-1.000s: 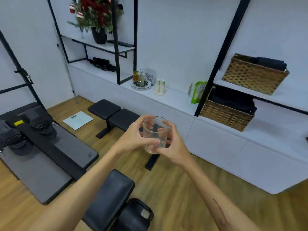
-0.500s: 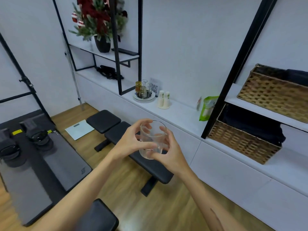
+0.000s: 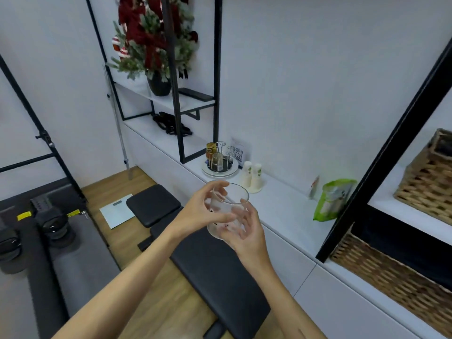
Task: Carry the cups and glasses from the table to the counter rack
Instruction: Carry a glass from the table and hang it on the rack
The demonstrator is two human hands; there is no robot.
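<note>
Rack (image 3: 220,165) on counter (image 3: 276,204), paper cups (image 3: 253,177) right of it.

Clear glass (image 3: 228,211), black bench (image 3: 215,263) (green pouch (image 3: 331,200) beyond).

left hand (image 3: 198,211) and right hand (image 3: 244,232) raised together, fingers curled inward

White walls (image 3: 318,69) closed the room, plain and evenly lit. A long white counter (image 3: 281,211) ran along the far wall, black metal shelf frames (image 3: 216,77) rising from it. On the upper shelf (image 3: 171,101) sat a dark pot of red-and-green foliage (image 3: 156,45). Wicker baskets (image 3: 428,182) filled the shelving at the right edge. Down on the wooden floor (image 3: 156,285) stood a black padded bench (image 3: 212,260), a pale bathroom scale (image 3: 117,214) beside it, and grey mats (image 3: 73,260) to the left.
</note>
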